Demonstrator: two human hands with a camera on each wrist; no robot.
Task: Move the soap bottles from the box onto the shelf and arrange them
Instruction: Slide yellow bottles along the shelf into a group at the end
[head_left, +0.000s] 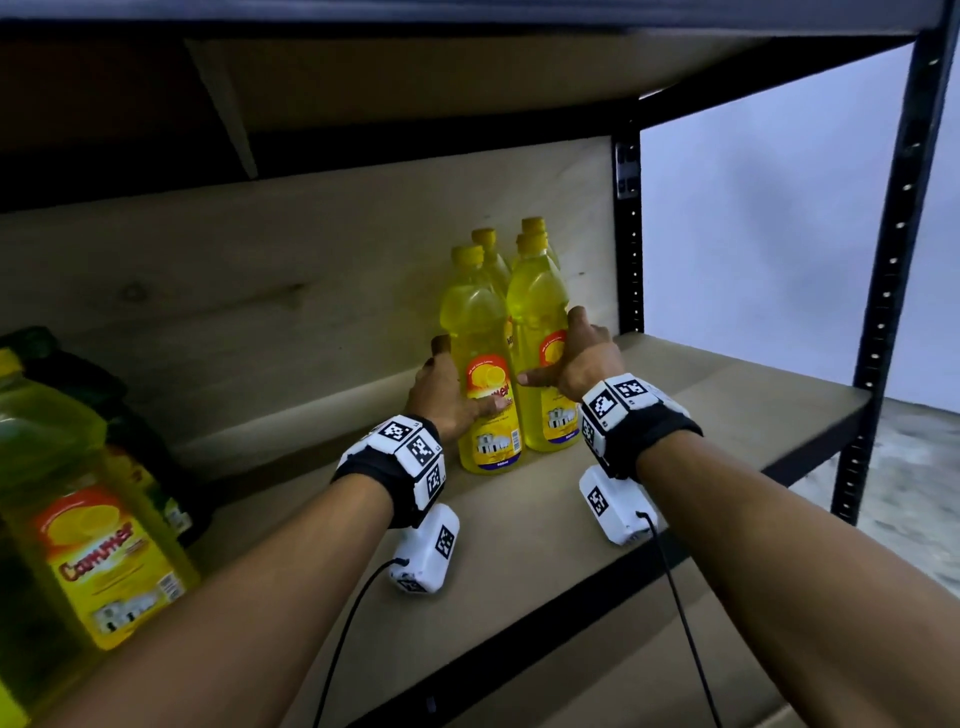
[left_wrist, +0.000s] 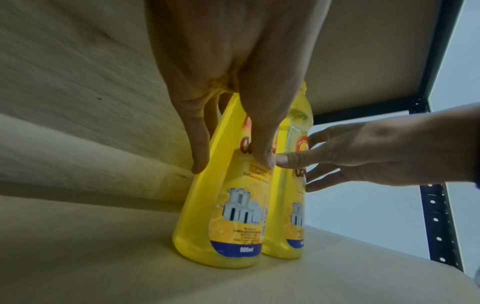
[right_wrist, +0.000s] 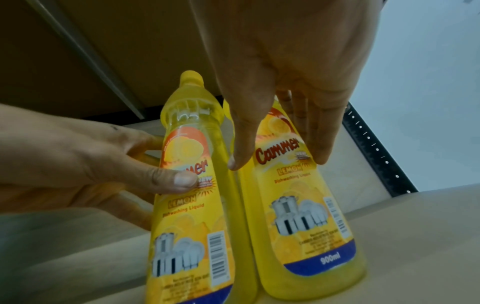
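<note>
Soap bottles, four in all, stand upright in a tight two-by-two cluster toward the right rear of the wooden shelf (head_left: 701, 410), close to its plywood back panel (head_left: 260, 291). Front left bottle (head_left: 488, 395): yellow liquid, yellow cap, "Cammer Lemon Dishwashing Liquid" label facing forward, base flat on the shelf. Front right bottle (head_left: 543, 364): same make, just beside the first and touching it along the side. Two rear bottles (head_left: 532, 231): directly behind the front pair, only their caps and shoulders visible.

Left hand (head_left: 447, 395): grasps the front left bottle at label height, thumb pressed on the label, fingers wrapped round the far left side. Right hand (head_left: 582, 358): grasps the front right bottle, thumb across its front, fingers curled round its right side. The left wrist view shows the two thumb tips nearly meeting between the front bottles. Each wrist carries a black band with white marker tiles and a white camera unit on a cable.

Further bottles (head_left: 93, 514) of the same yellow soap appear at the left edge of the head view, large in the foreground. Black perforated metal uprights (head_left: 883, 291) frame the shelf on the right
</note>
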